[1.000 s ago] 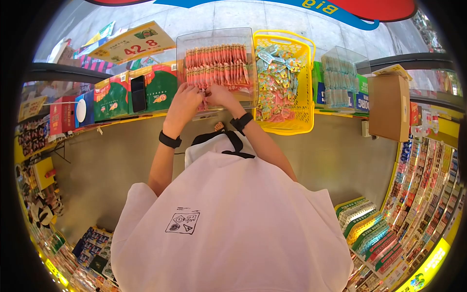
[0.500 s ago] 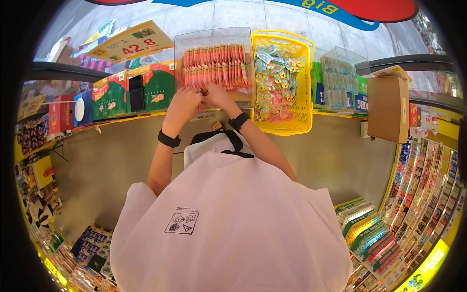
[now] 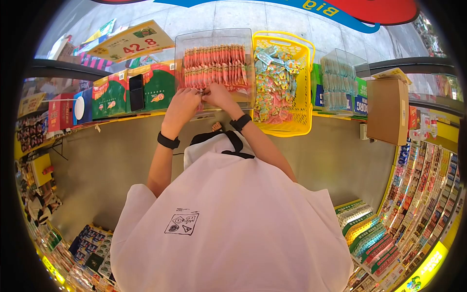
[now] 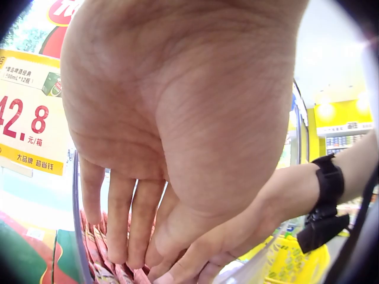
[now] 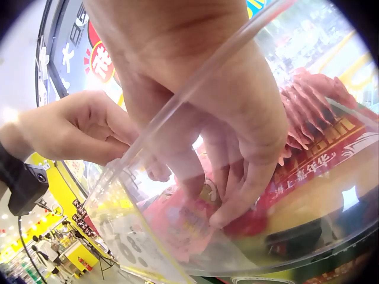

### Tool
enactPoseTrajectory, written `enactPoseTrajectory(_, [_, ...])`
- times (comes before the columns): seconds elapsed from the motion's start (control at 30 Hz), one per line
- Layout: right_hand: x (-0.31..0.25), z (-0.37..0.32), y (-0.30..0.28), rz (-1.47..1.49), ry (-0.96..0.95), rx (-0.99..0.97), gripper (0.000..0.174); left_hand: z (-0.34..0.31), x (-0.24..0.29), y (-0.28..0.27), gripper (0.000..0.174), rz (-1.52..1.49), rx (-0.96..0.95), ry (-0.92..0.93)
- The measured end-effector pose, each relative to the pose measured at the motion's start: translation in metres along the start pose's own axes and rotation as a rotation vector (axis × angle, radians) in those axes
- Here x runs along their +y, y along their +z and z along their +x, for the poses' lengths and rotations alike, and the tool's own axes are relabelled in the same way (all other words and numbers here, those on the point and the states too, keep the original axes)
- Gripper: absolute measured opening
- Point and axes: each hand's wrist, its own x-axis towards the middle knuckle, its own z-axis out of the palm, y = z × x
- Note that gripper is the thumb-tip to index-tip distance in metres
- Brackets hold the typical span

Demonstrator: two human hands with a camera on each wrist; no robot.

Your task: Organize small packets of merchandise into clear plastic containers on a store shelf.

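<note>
Both hands meet at the near side of a clear plastic bin [image 3: 179, 61] with two rows of pink packets [image 3: 214, 65]. The left hand [image 3: 184, 107] reaches in from the left, its long fingers pointing down among pink packets [image 4: 102, 251], thumb against the index finger. From the right comes the right hand [image 3: 220, 96], its fingertips beside the left ones. In the right wrist view, its thumb and fingers pinch a pink packet [image 5: 180, 228] low behind the clear wall. Head view: the hands cover most of that spot.
To the right stands a yellow basket [image 3: 305, 97] of loose blue and pink packets, then a clear box [image 3: 362, 63] of pale blue packets and a cardboard box [image 3: 387, 109]. On the left, a phone [image 3: 136, 92] leans on green cartons [image 3: 109, 97] below a price sign [image 3: 131, 44].
A bit of pink packet showed between the hands a second ago; now the fingers cover it and a small silvery bit shows there. The hands stay at almost the same place.
</note>
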Motion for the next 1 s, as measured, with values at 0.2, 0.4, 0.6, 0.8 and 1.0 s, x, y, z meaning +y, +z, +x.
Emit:
enactPoseTrajectory(0.2, [-0.004,-0.002,-0.007,-0.041,0.027,-0.034,0.031,0.001,0.002,-0.002,0.025,-0.027,0.015,0.019])
enactPoseTrajectory(0.4, [-0.009,-0.015,-0.017,-0.024,-0.029,0.088,0.027,0.009,0.019,-0.014,0.02,-0.028,0.011,0.048])
enactPoseTrajectory(0.6, [-0.037,-0.044,-0.065,0.156,-0.182,0.154,0.025,0.023,0.049,-0.039,0.02,-0.04,0.101,0.072])
enactPoseTrajectory(0.8, [-0.038,-0.088,-0.134,0.206,-0.336,0.263,0.023,0.046,0.095,-0.055,0.025,-0.218,0.199,-0.028])
enactPoseTrajectory(1.0, [-0.02,-0.142,-0.199,0.287,-0.125,0.333,0.023,0.077,0.154,-0.038,0.028,-0.285,0.279,-0.014])
